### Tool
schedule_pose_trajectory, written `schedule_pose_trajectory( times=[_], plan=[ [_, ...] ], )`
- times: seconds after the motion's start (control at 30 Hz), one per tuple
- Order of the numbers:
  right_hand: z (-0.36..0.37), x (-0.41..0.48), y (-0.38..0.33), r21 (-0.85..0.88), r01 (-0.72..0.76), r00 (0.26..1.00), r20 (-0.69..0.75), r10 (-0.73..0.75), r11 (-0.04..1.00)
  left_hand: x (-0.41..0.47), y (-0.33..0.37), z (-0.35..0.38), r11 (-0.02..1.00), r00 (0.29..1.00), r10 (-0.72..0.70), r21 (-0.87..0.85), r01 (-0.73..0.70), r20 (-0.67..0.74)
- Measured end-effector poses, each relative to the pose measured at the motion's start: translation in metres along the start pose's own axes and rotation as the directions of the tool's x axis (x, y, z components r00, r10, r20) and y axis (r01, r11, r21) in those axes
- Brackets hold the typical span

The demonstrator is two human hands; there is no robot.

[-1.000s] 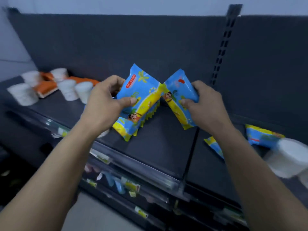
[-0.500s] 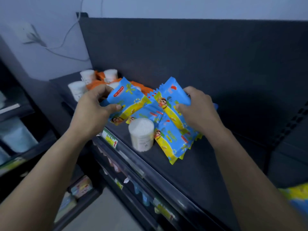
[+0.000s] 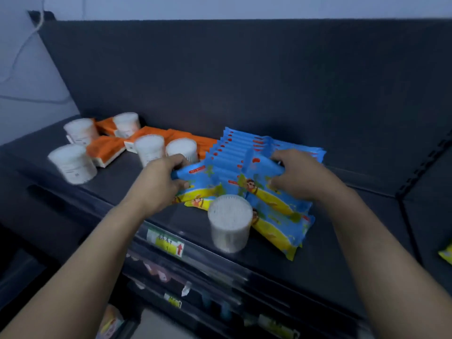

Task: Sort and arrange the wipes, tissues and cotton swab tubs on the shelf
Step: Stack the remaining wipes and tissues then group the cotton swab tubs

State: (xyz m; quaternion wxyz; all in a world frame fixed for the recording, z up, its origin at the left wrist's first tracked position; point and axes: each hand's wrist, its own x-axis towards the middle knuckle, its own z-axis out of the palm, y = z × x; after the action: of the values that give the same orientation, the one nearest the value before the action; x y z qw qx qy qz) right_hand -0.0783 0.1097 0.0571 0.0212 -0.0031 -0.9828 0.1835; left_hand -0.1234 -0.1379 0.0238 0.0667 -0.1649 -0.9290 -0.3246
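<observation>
My left hand point(image 3: 161, 182) is closed round the left end of a blue wipes pack point(image 3: 200, 174), thumb on its face and fingers curled over its top. My right hand point(image 3: 300, 177) grasps a second wipes pack point(image 3: 259, 165) by its upper edge. Both packs are at the front of the row of wipes packs point(image 3: 244, 145), which stands on edge and overlapped against the back panel point(image 3: 244, 81). I read these end grips as a way to keep each pack's face free so it can slide in line with the row. More flat wipes packs point(image 3: 281, 223) lie fanned under my right wrist, pointing towards the front lip of the shelf point(image 3: 115, 177). One cotton swab tub point(image 3: 230, 223) stands upright against them, just behind the lip and above the price label point(image 3: 167, 243). It looks stranded among the wipes and is the thing I would most likely knock off the edge. The other swab tubs point(image 3: 149, 148) are mixed with the orange tissue packs point(image 3: 107, 148) at the far left, some standing on the packs, so that group looks unsorted. Open shelf lies between my left wrist and those tubs, and also right of the row. At the right border a yellow-edged pack point(image 3: 446, 253) shows only in part.
</observation>
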Motion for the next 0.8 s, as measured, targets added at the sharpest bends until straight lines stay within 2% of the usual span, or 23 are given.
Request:
schedule_pose_trajectory(
  times=[0.17,0.33,0.5,0.67,0.8],
  plan=[
    [0.019,-0.011,-0.017,-0.073,-0.172,0.982,0.063,0.176,0.982,0.021,-0.021,0.006,0.985,0.95,0.153,0.034,-0.168,0.272],
    [0.032,-0.024,-0.02,-0.132,-0.323,0.936,0.102,0.337,0.937,0.038,-0.028,0.022,0.959,0.871,0.238,0.037,-0.28,0.43],
    [0.036,-0.025,-0.019,-0.199,-0.37,0.914,0.101,0.394,0.908,0.049,-0.026,0.031,0.946,0.848,0.259,0.056,-0.319,0.462],
    [0.041,-0.011,-0.018,-0.309,-0.3,0.937,0.082,0.339,0.903,0.051,-0.022,0.032,0.948,0.851,0.233,0.086,-0.307,0.471],
    [0.041,-0.005,-0.014,-0.339,-0.242,0.947,0.122,0.298,0.909,0.051,-0.026,0.037,0.95,0.859,0.245,0.067,-0.306,0.449]
  ],
)
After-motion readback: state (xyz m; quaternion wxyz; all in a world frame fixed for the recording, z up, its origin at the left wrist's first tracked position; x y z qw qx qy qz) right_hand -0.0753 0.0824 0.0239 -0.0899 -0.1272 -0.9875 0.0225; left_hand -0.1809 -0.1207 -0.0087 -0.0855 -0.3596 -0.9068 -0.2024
